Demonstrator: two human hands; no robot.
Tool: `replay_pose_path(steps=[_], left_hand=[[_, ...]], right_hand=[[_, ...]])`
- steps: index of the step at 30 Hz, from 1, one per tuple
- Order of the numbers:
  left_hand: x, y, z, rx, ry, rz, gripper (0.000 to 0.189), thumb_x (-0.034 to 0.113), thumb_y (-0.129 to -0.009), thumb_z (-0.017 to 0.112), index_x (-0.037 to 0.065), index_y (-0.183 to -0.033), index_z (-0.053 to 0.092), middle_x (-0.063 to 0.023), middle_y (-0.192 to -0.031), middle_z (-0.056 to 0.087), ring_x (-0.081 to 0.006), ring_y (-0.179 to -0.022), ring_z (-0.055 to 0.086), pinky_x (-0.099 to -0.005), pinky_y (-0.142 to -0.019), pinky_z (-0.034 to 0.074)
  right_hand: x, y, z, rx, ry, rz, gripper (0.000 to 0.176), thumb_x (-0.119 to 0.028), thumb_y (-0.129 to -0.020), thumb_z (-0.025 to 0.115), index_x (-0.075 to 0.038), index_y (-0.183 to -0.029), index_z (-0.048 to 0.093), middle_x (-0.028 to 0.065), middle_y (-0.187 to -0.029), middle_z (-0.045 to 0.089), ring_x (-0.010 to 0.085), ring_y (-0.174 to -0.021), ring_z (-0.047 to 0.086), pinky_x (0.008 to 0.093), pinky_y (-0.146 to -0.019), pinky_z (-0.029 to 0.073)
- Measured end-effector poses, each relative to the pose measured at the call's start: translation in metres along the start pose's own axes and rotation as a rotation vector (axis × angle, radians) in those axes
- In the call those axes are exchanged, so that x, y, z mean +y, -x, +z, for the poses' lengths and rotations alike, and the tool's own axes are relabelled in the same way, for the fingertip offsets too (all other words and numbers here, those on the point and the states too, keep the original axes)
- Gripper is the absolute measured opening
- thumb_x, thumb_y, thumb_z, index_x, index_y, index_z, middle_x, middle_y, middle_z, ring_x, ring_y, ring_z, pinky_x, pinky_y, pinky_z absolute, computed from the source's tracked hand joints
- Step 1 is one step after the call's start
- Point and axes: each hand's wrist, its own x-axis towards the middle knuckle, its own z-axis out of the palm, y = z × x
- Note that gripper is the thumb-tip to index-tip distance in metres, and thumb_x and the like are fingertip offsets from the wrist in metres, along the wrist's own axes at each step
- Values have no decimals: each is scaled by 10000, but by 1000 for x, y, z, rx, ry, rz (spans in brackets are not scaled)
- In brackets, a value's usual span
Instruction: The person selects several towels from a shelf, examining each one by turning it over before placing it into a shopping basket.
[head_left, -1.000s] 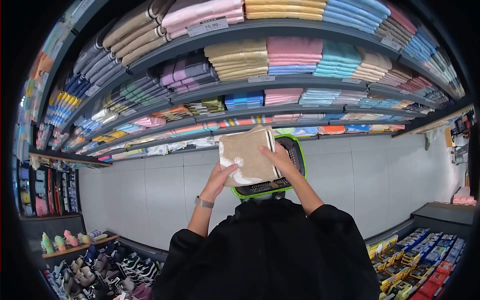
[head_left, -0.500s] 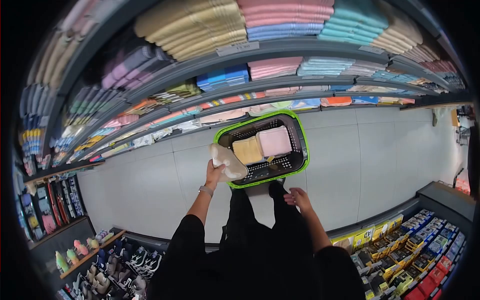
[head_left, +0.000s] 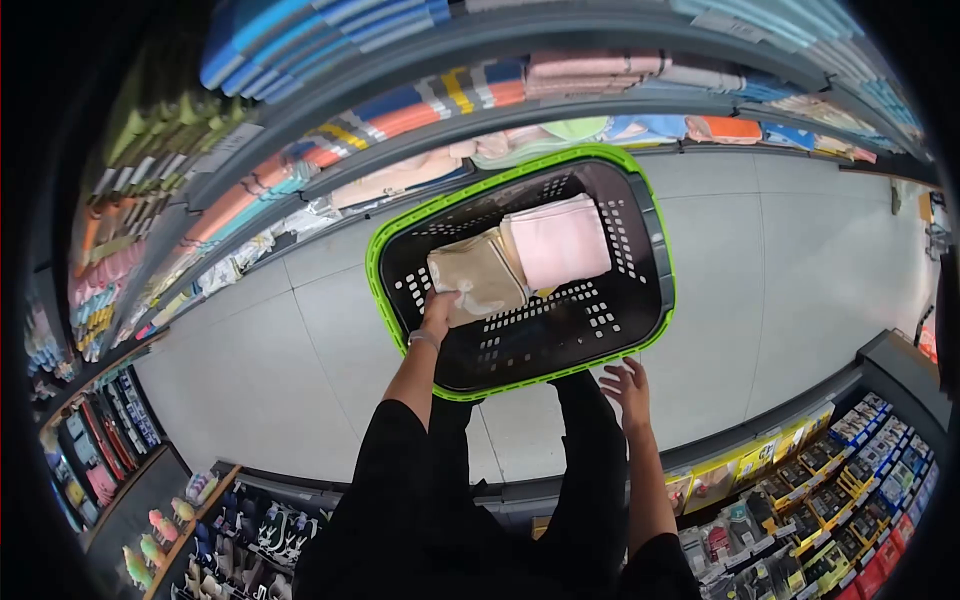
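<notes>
A black shopping basket with a bright green rim point(head_left: 374, 262) stands on the floor in front of my feet. My left hand point(head_left: 438, 312) reaches into it, its fingers closed on the near-left corner of a folded beige towel point(head_left: 480, 272) with pale markings. That towel lies at the left of the basket, over the yellow towel, which is almost wholly covered. Beside it on the right is a folded pink towel point(head_left: 557, 240). Just outside the near rim, my right hand point(head_left: 627, 390) holds nothing, its fingers apart.
Shelves of folded towels point(head_left: 590, 72) rise just beyond the basket. Light grey floor tiles point(head_left: 740, 270) run to both sides. Behind me on the right is a rack of small packages point(head_left: 810, 500); on the left stands a display of shoes point(head_left: 240, 550).
My left hand has carried the beige towel from over the basket's left rim down onto the yellow one. The view is closer to the basket. My right hand's fingers have spread beside the rim.
</notes>
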Motion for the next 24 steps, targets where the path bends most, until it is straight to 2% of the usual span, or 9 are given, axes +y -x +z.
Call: replay_pose_path(steps=[5, 11, 16, 18, 19, 20, 22, 23, 24], left_hand=[[-36, -35, -18, 112, -205, 244, 497, -54, -612, 527, -5, -1106, 517, -91, -1011, 598, -224, -938, 561, -308, -825, 431], [20, 26, 26, -56, -32, 290, 494, -79, -615, 519, -8, -1104, 520, -81, -1012, 607, -205, -926, 568, -286, -837, 424], [-7, -23, 3, -49, -39, 203, 503, -14, -650, 563, -5, -1149, 501, -118, -1069, 586, -224, -987, 563, -311, -866, 425], [-37, -54, -19, 158, -557, 278, 527, 23, -648, 593, -15, -1162, 483, -137, -1064, 583, -236, -995, 563, -328, -851, 441], [-95, -123, -66, 160, -637, 331, 574, 73, -671, 621, -38, -1201, 433, -177, -1071, 569, -263, -988, 568, -343, -835, 457], [-93, -113, -61, 163, -635, 327, 574, 73, -671, 621, -38, -1201, 433, -177, -1071, 569, -263, -988, 568, -343, -835, 457], [-57, -59, -23, 349, -873, 628, 659, 145, -670, 662, -34, -1238, 378, -228, -1093, 546, -357, -960, 570, -395, -837, 457], [-25, -19, -7, 278, -802, 527, 683, 166, -685, 668, -31, -1258, 353, -232, -1113, 527, -363, -1014, 536, -402, -871, 433], [-14, 0, -5, 309, -1013, 573, 648, 139, -699, 657, -10, -1257, 363, -224, -1181, 486, -361, -1087, 481, -412, -896, 409]], right_hand=[[-2, -12, 3, -13, -60, -10, 454, -198, -905, 452, 27, -1271, 304, 181, -1062, 561, 268, -908, 606, 350, -752, 518], [-10, -13, 3, -32, -45, 44, 428, -227, -908, 454, 4, -1249, 337, 180, -1051, 566, 253, -917, 605, 346, -741, 526], [-2, -24, 4, -72, -57, 51, 359, -248, -908, 458, -15, -1174, 398, 171, -1056, 566, 248, -930, 600, 356, -715, 533], [-1, -24, 6, -77, -84, 46, 345, -259, -908, 462, -20, -1151, 412, 166, -1057, 567, 248, -929, 600, 362, -707, 535], [-5, -21, 8, -95, -122, 80, 366, -283, -905, 474, -25, -1159, 420, 162, -1055, 567, 248, -927, 600, 368, -706, 536], [-9, -17, 11, -114, -159, 117, 387, -306, -901, 487, -31, -1166, 427, 157, -1054, 566, 248, -926, 599, 374, -705, 537], [-18, -13, 19, -125, -109, 126, 422, -337, -892, 505, -22, -1165, 440, 151, -1051, 569, 247, -922, 601, 374, -705, 537], [-19, -9, 25, -138, -62, 134, 458, -368, -882, 523, -14, -1163, 453, 144, -1048, 572, 247, -918, 602, 374, -704, 536], [-18, -10, 29, -153, -57, 134, 458, -368, -882, 523, -14, -1163, 453, 144, -1048, 572, 247, -918, 602, 374, -704, 536]])
